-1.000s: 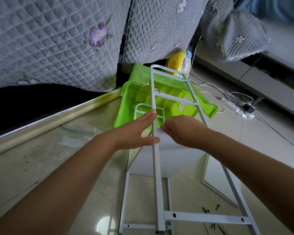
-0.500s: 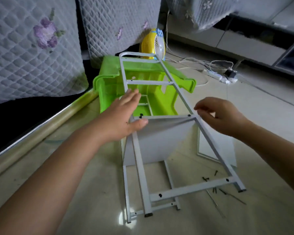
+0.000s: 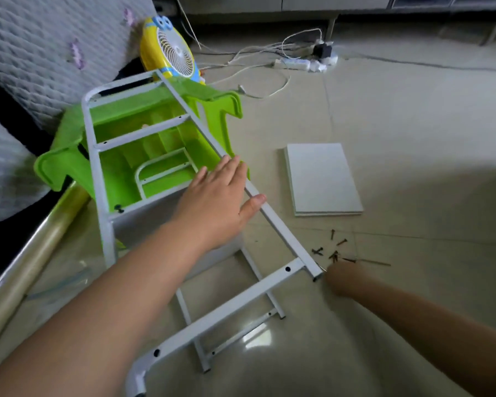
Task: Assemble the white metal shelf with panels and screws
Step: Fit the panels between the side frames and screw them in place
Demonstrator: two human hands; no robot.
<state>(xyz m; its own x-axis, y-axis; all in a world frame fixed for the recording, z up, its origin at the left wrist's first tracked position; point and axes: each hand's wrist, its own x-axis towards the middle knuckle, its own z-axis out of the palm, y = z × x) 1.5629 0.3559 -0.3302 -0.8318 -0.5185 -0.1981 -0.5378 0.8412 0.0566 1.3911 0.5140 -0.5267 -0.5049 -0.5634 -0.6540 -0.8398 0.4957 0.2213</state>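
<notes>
The white metal frame is the landmark here: a ladder-like side piece lying tilted across the tiled floor, its near end low in the picture and its far end propped on a green plastic stool that lies on its side.

Nearest the camera, the right forearm comes in from the lower right. The right hand sits just beside the frame's near right corner, at the edge of a scatter of dark screws on the floor. Its fingers are tucked out of sight, so whether it grips anything cannot be told.

Further along the frame, the left hand lies flat on top, fingers straight and together, the thumb spread out and touching the right rail. It presses down rather than grips. Under the palm a white panel sits between the rails, with one dark screw standing at its left corner by the left rail.

To the right of the frame, apart from it, a second white panel lies flat on the floor, just beyond the screws.

Left of the frame runs a pale rolled tube along a dark edge, with quilted grey fabric above it.

Beyond the frame's far end stands a yellow fan, and behind it white cables run to a power strip.
</notes>
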